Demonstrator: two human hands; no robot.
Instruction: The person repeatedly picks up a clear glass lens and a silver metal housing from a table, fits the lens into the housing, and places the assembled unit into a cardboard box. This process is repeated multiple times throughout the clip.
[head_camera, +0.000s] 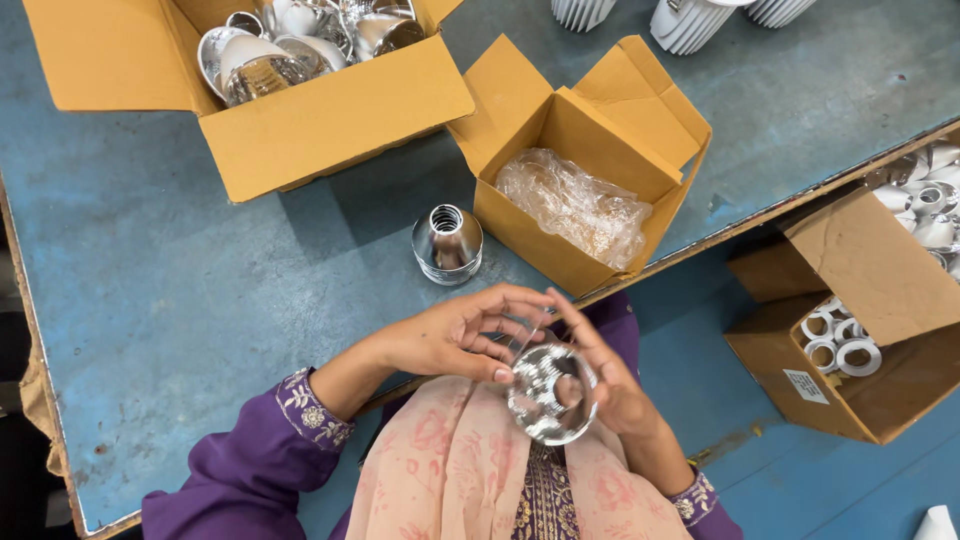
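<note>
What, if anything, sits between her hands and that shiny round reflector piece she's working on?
Nothing visible: both hands already hold the shiny round reflector directly, left hand from its left side, right hand from its right, above her lap.

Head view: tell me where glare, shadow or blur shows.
Head view: glare on the shiny reflector held by the left hand and right hand; bright highlights on the chrome cup; soft shadow beneath the big carton; focus sharp overall.
</note>
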